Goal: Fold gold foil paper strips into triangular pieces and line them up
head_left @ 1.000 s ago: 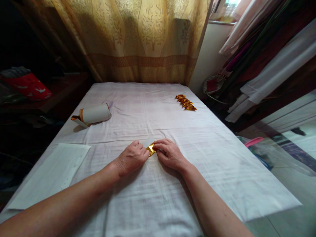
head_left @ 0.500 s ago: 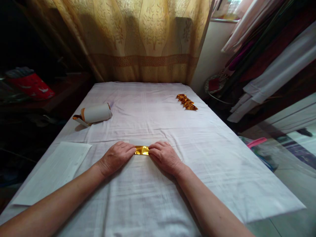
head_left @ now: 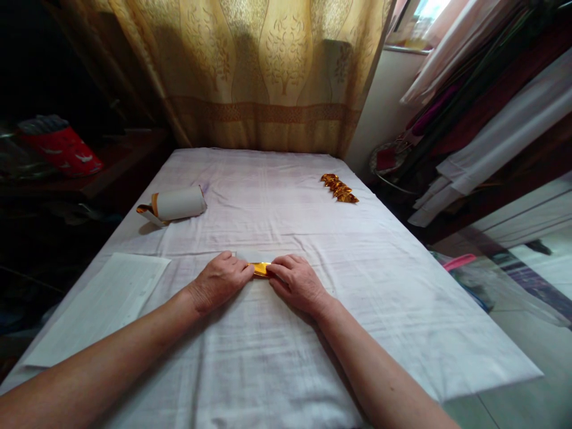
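We are sitting or standing over a white cloth (head_left: 379, 316) that is covering the broad surface before us, its creases running across and along it. Beyond its far edge a gold patterned curtain (head_left: 286, 65) is hanging, with a darker band near its hem. To the right, clothes (head_left: 496, 143) are hanging, one pale sleeve drooping lowest. Our bare forearms (head_left: 379, 363) are reaching in from both lower corners. A pale sheet of paper (head_left: 102, 310) is lying on the cloth at the left, near our left forearm. Past the left edge of the cloth, a red container (head_left: 65, 150) is standing tilted in our view. A whitish roll (head_left: 181, 204) is resting on its side on the far left part of the cloth, a loose flap showing at its left end. Our left hand (head_left: 220, 280) is curling closed, gripping the left end of the gold strip; our right hand (head_left: 297, 283) is gripping the right end with bent fingers. Well apart, at the far right, gold folded pieces (head_left: 339, 189) are lying in a slanting row. The gold strip (head_left: 261, 270) itself is lying between our hands, low over the middle of the cloth, its ends hidden under our fingers.
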The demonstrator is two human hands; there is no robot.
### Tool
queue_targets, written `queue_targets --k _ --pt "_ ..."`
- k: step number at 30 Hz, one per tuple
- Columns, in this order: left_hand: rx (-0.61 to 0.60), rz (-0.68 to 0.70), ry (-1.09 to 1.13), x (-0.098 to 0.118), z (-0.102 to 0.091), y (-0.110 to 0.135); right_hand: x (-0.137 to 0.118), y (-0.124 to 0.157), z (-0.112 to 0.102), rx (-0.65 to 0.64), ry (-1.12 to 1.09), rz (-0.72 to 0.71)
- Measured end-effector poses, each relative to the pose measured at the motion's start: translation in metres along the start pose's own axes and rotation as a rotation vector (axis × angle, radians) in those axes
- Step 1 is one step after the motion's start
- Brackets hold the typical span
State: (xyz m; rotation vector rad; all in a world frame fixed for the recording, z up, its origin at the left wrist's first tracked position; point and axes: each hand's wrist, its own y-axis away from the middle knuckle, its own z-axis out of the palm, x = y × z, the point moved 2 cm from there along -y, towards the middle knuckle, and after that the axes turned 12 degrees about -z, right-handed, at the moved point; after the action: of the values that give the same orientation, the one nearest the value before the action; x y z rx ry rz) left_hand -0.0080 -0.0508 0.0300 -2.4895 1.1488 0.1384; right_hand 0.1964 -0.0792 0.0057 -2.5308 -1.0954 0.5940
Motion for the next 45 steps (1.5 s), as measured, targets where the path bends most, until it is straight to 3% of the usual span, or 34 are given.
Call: queue_targets --k 5,9,14,19,26,36,45 --pt "0.043 -0.010 0.035 -0.001 0.001 0.007 -0.001 -0.002 -0.001 -0.007 0.076 -0.062" --pt "0.129 -0.119 0.170 0.011 0.001 0.018 -0.007 0.000 0.000 -0.046 0.073 -0.102" --pt "-0.009 -0.204 0.345 0.025 -0.005 0.026 -0.007 0.005 0.001 -0.013 -0.016 -0.059" --pt "-0.087 -0.224 0.350 0.028 -0.008 0.026 0.000 0.007 -0.004 0.002 -0.079 -0.039" --pt "-0.024 -0.234 0.358 0.030 -0.007 0.026 0.003 0.005 -0.002 -0.026 -0.041 0.007" --pt "-0.048 -0.260 0.335 0.031 -0.006 0.027 -0.004 -0.006 0.006 -0.032 0.069 0.163" --pt "-0.081 -0.257 0.307 0.033 -0.009 0.026 -0.003 -0.006 0.011 0.024 0.048 0.201"
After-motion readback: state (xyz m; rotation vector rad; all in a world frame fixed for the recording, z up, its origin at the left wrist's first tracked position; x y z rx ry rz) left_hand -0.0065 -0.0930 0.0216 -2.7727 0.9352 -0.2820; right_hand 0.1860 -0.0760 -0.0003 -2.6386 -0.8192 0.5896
